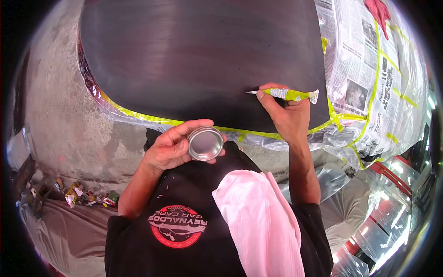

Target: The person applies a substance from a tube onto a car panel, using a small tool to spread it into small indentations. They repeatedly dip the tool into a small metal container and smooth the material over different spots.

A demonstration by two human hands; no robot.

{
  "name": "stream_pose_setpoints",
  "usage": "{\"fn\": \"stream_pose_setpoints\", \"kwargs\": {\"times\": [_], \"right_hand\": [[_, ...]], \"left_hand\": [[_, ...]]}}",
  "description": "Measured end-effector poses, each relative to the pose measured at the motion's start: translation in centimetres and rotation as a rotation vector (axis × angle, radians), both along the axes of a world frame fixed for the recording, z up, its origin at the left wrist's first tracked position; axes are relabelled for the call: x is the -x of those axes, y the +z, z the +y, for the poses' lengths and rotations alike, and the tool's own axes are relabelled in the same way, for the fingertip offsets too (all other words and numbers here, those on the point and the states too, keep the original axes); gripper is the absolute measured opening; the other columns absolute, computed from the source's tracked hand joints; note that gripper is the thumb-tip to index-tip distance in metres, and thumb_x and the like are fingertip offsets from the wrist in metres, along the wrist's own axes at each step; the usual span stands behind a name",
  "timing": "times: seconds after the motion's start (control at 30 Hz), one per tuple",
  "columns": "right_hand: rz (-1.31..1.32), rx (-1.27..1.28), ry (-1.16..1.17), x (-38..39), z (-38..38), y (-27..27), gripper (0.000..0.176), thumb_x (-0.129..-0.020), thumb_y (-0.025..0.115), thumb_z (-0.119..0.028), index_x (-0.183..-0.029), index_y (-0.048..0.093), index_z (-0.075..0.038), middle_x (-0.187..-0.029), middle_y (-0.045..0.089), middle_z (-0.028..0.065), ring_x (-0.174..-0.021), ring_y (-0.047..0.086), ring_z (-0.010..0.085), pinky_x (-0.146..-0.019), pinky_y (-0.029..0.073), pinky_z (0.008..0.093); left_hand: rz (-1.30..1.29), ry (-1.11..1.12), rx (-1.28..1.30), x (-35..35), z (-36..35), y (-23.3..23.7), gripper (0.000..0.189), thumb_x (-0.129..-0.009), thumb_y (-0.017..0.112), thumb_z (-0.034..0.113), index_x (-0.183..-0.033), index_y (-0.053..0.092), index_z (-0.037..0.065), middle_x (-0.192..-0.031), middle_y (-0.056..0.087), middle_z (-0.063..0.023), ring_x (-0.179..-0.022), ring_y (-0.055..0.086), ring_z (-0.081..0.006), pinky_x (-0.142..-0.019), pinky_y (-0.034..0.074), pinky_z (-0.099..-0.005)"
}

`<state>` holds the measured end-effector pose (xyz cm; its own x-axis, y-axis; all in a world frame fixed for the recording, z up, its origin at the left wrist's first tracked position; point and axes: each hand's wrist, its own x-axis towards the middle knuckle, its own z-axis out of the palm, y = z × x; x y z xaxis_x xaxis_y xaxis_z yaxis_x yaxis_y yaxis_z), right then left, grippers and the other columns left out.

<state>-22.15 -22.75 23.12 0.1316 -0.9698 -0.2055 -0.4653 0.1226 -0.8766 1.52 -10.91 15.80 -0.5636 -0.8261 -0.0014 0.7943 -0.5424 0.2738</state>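
My left hand (170, 147) is closed around a small round metal-rimmed container (206, 144), its shallow greyish inside facing up, in front of my chest. Between the thumb and fingers of my right hand (291, 115) is a thin rolled newspaper cone (295, 95) wrapped in yellow-green tape. Its fine pale tip points left, close over the dark car panel (198, 60), and its wide end is crumpled. A few tiny dark specks dot the panel's surface.
Yellow-green tape (152, 118) and plastic edge the panel. Newspaper masking (353, 60) covers the right side, with a red cloth (379, 14) on top. A pink cloth (260, 221) hangs over my black shirt. Small items (85, 196) lie at the lower left on the concrete floor (60, 106).
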Motion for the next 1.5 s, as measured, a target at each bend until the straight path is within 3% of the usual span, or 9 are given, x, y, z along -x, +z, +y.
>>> {"fn": "stream_pose_setpoints", "kwargs": {"times": [0.3,0.37,0.63,0.73,0.87,1.13,1.2,1.4,1.5], "right_hand": [[0.026,-0.03,-0.015,0.6,-0.3,0.7,0.012,-0.082,0.073,-0.002,-0.093,0.071,0.001,-0.084,0.067,0.0012,-0.078,0.057,0.006,-0.073,0.045,0.0224],[-0.066,-0.042,-0.142,1.1,-0.4,1.7,0.012,-0.081,0.073,-0.001,-0.093,0.072,0.001,-0.086,0.069,0.0035,-0.078,0.059,0.0072,-0.073,0.046,0.0224],[-0.012,0.084,-0.254,4.0,0.7,4.8,0.013,-0.086,0.064,0.001,-0.098,0.068,0.002,-0.095,0.069,0.0116,-0.092,0.064,0.0183,-0.086,0.049,0.0302],[-0.37,0.298,-0.253,7.9,1.3,5.4,0.021,-0.09,0.054,0.004,-0.108,0.063,0.003,-0.101,0.066,0.0132,-0.1,0.066,0.0302,-0.092,0.049,0.0427],[-0.517,0.458,-0.316,12.7,2.7,6.9,0.021,-0.093,0.054,-0.002,-0.111,0.063,0.003,-0.102,0.068,0.0156,-0.1,0.067,0.0318,-0.095,0.049,0.0443],[-0.449,0.629,-0.532,17.4,6.3,7.1,0.021,-0.091,0.055,0.0,-0.11,0.063,0.003,-0.101,0.068,0.02,-0.097,0.067,0.0299,-0.092,0.051,0.0415],[-0.45,0.607,-0.772,16.6,6.5,7.2,0.013,-0.079,0.06,0.01,-0.091,0.065,0.009,-0.091,0.068,0.018,-0.086,0.065,0.0232,-0.089,0.049,0.033],[-0.488,0.633,-0.817,17.2,7.2,6.4,0.014,-0.077,0.063,0.01,-0.091,0.067,0.008,-0.089,0.069,0.0157,-0.084,0.066,0.0217,-0.087,0.05,0.0323],[-0.416,0.637,-0.712,18.2,8.1,5.3,0.018,-0.089,0.057,0.004,-0.105,0.064,0.004,-0.1,0.067,0.0177,-0.092,0.067,0.0282,-0.091,0.051,0.0387]], "left_hand": [[0.017,0.0,0.006,0.0,-0.1,-0.2,0.056,-0.099,0.047,0.02,-0.148,0.026,0.003,-0.139,0.043,-0.0271,-0.124,0.05,-0.0411,-0.098,0.047,-0.0463],[0.021,0.002,0.008,0.0,-0.2,-0.3,0.056,-0.099,0.047,0.02,-0.148,0.026,0.003,-0.139,0.043,-0.0272,-0.125,0.05,-0.0412,-0.098,0.047,-0.0466],[0.015,-0.027,0.004,0.2,-0.7,-0.2,0.057,-0.099,0.048,0.021,-0.148,0.024,0.002,-0.141,0.041,-0.0282,-0.125,0.049,-0.0423,-0.099,0.047,-0.0468],[-0.01,-0.017,0.034,0.2,-1.1,-0.1,0.059,-0.099,0.048,0.023,-0.148,0.023,0.001,-0.14,0.04,-0.0313,-0.125,0.048,-0.0438,-0.098,0.046,-0.0478],[-0.047,-0.023,0.072,0.6,-1.6,-0.1,0.06,-0.1,0.048,0.025,-0.148,0.022,0.001,-0.139,0.038,-0.0358,-0.123,0.048,-0.0479,-0.096,0.047,-0.0511],[-0.098,-0.097,0.014,1.8,-3.2,0.5,0.062,-0.096,0.055,0.023,-0.148,0.027,0.006,-0.138,0.036,-0.0377,-0.119,0.049,-0.0527,-0.091,0.051,-0.0568],[-0.086,-0.134,0.027,2.0,-3.6,0.7,0.061,-0.096,0.055,0.023,-0.148,0.026,0.006,-0.139,0.036,-0.0372,-0.121,0.047,-0.0519,-0.094,0.049,-0.0557],[-0.086,-0.191,0.027,2.4,-3.7,1.1,0.061,-0.097,0.053,0.022,-0.149,0.025,0.006,-0.14,0.033,-0.0375,-0.124,0.044,-0.0523,-0.097,0.047,-0.0567],[-0.093,-0.2,0.047,2.7,-3.7,1.5,0.061,-0.097,0.053,0.022,-0.149,0.025,0.006,-0.141,0.031,-0.038,-0.124,0.043,-0.053,-0.096,0.047,-0.0575]]}}
